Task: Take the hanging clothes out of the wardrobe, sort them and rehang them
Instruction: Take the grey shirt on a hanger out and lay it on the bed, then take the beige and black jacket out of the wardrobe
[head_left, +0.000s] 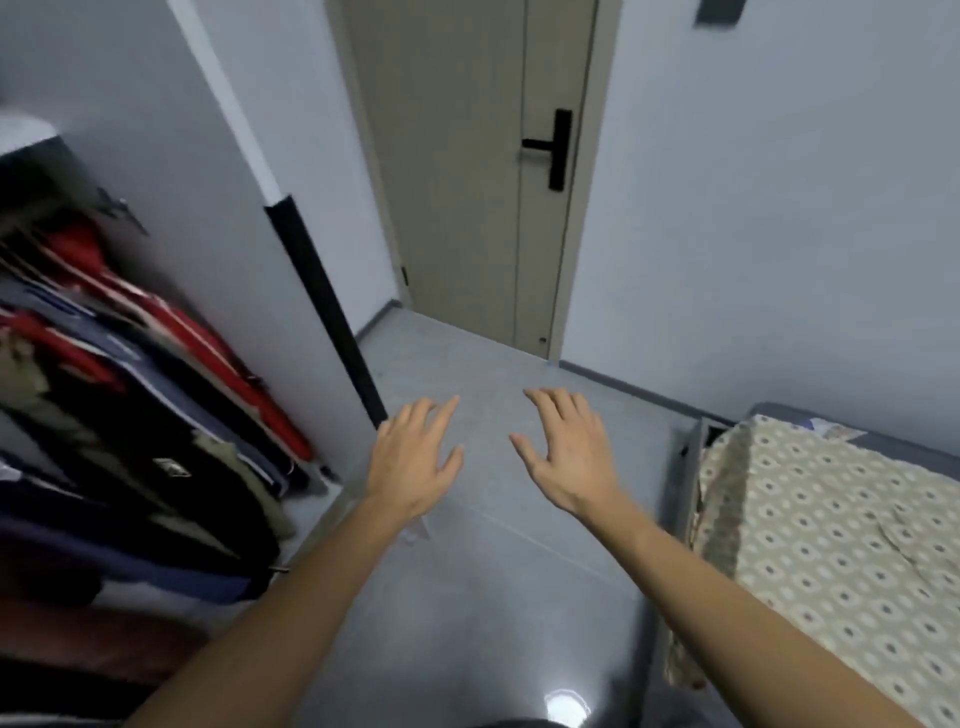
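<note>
Both your arms reach forward over the grey floor (467, 597), palms down. Your left hand (413, 462) has its fingers straight and loosely spread, holding nothing; your right hand (566, 457) is the same — wide, fingers fanned, thumb out toward the left, nothing in it. The two hands are near each other but apart, and neither touches anything.

The clothes (130, 389) hang in the wardrobe (171, 156) at your left, packed close together on hangers: red pieces toward the back, then dark blue, black and an olive one nearer you. That part of the view is blurred, so you cannot count them. Your left hand is just past the front edge of the wardrobe's side panel, with its black edge strip (332, 317) running down to the floor, and well clear of the clothes.

At your right stands a bed (831, 545) with a beige patterned cover, its corner nearest your right forearm. Straight ahead is a closed beige door (457, 182) with a black handle (556, 148).
</note>
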